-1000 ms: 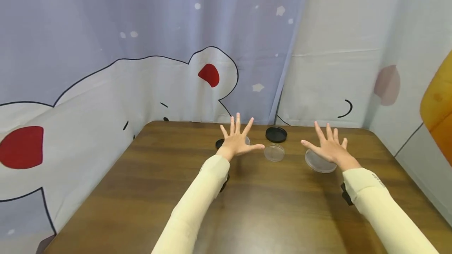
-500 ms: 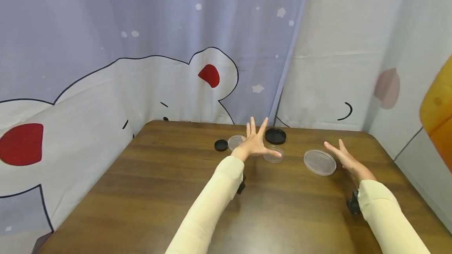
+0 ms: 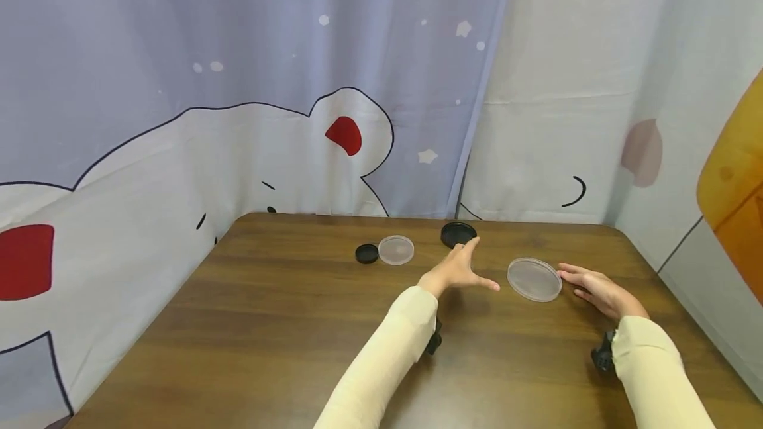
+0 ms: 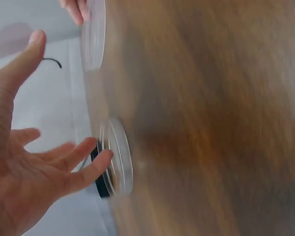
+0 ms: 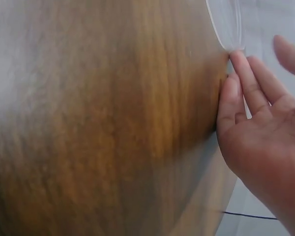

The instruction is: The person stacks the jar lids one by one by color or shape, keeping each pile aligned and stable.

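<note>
A large clear petri dish [image 3: 534,279] lies on the wooden table between the two hands. My right hand [image 3: 599,288] is at its right side, fingertips right at the rim; in the right wrist view the fingers [image 5: 250,88] extend to the dish edge [image 5: 227,24]. My left hand [image 3: 457,271] hovers to the dish's left, thumb and fingers spread wide, holding nothing. In the head view it hides a smaller clear dish, which the left wrist view shows beyond the fingertips as a clear round dish [image 4: 122,160] in front of a black one [image 4: 102,187].
A black round dish [image 3: 457,234] stands near the table's back edge, behind the left hand. Farther left lie another clear dish [image 3: 396,250] and a small black round dish [image 3: 366,253], side by side. A printed curtain [image 3: 268,164] hangs behind the table [image 3: 268,323].
My left hand has moved rightward over the smaller clear dish toward the large one. My right hand has gone from over the large dish to its right side and lowered to its rim.
</note>
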Demonstrator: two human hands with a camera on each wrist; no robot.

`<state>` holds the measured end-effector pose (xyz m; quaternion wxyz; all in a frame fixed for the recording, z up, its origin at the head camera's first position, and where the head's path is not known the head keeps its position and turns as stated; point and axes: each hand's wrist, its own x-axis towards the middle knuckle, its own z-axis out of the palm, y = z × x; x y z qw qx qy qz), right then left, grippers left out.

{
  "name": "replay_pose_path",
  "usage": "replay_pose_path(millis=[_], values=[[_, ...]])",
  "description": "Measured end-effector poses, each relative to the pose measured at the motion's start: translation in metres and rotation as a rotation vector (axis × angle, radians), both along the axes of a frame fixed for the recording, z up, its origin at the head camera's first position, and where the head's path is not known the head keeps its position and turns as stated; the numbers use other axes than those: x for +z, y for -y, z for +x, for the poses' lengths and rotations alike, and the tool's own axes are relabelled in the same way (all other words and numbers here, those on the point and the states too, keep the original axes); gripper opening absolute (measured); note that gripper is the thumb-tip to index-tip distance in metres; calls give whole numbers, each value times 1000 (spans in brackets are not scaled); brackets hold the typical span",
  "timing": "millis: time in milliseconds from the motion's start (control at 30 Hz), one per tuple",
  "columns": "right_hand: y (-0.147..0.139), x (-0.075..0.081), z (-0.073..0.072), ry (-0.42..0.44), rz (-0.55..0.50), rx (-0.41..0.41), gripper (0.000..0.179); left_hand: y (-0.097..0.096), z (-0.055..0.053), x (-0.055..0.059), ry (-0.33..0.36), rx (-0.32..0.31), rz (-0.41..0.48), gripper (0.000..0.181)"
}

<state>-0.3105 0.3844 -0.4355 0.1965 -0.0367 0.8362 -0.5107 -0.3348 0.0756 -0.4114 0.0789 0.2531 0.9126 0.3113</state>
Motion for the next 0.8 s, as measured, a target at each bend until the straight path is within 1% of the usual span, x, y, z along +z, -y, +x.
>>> replay_pose_path(millis=[67,133,200,233,300,433,500,567,667,800], values=[[2,-3,-4,-25,-22,7,68,-1,2,-1,-26,-15,-36,105],[4,-7,-8,-51,-49,14,67,-2,5,-1,-69,-24,-80,102],[5,-10,-11,-73,-54,15,65,-4,7,-1,-114,-34,-117,100],[6,-11,-12,-80,-62,18,65,-6,7,-1,-133,-37,-129,99],[6,-12,-12,-84,-66,10,66,-9,9,-1,-139,-50,-117,98],[9,-13,-9,-80,-91,-2,73,-17,11,-4,-89,-76,-51,98],[9,-13,-6,-79,-92,-3,77,-21,13,-8,-53,-68,-10,99],[9,-14,-4,-84,-84,0,81,-25,15,-12,-14,-39,21,100],[10,-12,-1,-101,-51,17,87,-34,16,-18,48,29,51,102],[16,-7,-2,-111,-22,14,95,-45,14,-21,89,114,83,103]])
